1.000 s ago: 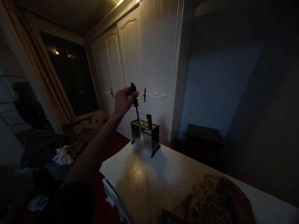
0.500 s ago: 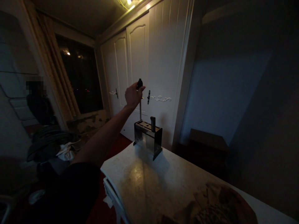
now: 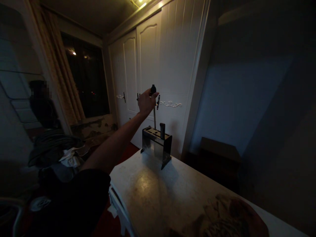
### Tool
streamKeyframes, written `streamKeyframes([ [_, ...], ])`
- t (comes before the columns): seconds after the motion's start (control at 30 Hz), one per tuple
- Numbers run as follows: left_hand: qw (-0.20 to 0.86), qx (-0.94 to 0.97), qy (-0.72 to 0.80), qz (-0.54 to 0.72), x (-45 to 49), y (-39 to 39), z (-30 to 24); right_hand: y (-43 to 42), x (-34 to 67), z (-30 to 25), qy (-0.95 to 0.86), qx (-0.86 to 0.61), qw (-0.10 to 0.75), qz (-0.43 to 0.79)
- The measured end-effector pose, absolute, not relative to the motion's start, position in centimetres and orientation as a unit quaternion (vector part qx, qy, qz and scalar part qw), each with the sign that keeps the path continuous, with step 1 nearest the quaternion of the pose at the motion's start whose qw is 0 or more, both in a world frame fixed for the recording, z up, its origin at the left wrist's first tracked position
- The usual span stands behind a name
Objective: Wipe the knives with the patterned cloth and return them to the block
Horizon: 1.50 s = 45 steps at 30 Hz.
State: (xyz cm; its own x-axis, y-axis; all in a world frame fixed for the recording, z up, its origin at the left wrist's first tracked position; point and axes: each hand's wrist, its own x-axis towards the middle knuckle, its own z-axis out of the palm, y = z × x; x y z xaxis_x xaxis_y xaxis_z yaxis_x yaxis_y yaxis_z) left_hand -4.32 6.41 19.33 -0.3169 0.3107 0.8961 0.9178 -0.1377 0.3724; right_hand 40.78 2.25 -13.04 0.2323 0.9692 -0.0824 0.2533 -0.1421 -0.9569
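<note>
My left hand (image 3: 147, 102) is stretched forward, closed round the black handle (image 3: 153, 89) of a sharpening steel. Its thin metal rod (image 3: 154, 118) points straight down over the back part of a knife block (image 3: 155, 144). Whether the tip sits in a slot or just behind the block I cannot tell. The block has a shiny front, dark ends and a slotted top. One black-handled knife (image 3: 162, 130) stands in it on the right side. My right hand is out of view.
The block stands at the far end of a white table (image 3: 148, 184). Crumpled brown cloth (image 3: 222, 217) lies at the near right. A white wardrobe (image 3: 172, 72) rises behind. A person (image 3: 41, 105) is at the left, near piled clothes (image 3: 54, 144).
My left hand has moved to the right with the sharpening steel, so the rod meets the block's top edge farther right. The block and its knife have stayed in place.
</note>
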Motion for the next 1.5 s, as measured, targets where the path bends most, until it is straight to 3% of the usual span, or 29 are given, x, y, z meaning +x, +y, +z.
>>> streamKeyframes([
  [1.5, 0.199, -0.497, -0.664, -0.521, -4.1, 8.4, 15.3, 2.7, 40.9, -13.3, -0.49, -0.641, 0.432, 0.403],
])
